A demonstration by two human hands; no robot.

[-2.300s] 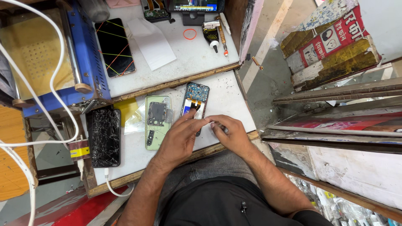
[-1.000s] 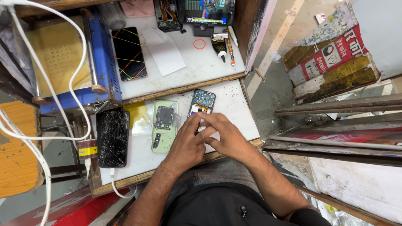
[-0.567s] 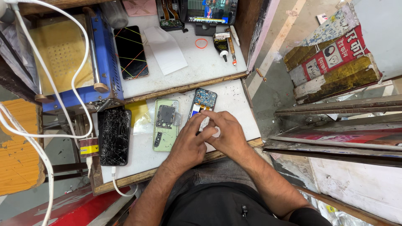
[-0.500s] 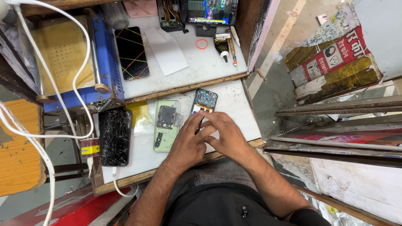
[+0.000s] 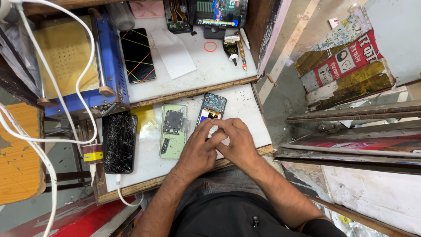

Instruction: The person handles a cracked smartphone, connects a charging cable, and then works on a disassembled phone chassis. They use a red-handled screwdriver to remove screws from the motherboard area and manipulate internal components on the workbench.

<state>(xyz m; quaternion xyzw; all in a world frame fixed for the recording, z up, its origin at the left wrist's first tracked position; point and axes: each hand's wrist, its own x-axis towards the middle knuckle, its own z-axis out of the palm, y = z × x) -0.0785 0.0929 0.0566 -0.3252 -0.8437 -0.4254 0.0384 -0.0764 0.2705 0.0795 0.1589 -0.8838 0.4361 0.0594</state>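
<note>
Seen from above, a white worktable with a wooden edge holds an opened phone, back off, its blue-green circuit board showing. The phone's lower half lies under both hands, which meet over it at the table's near edge. The left hand presses down with fingers curled; the right hand overlaps it from the right, fingertips pinched at the phone's lower part. Whether they grip a small part or tool cannot be seen.

To the far right, on the ground well apart from the hands, a worn printed board lies tilted, with red, yellow and white panels. Far left, a blue metal machine carries a yellow perforated pad.

Just left of the hands lies a pale green phone back shell, with dark parts inside. Further left, a black phone with a shattered screen. On the upper shelf: a dark phone streaked with coloured lines, a white paper sheet, a small glue bottle and an orange rubber ring.
</note>
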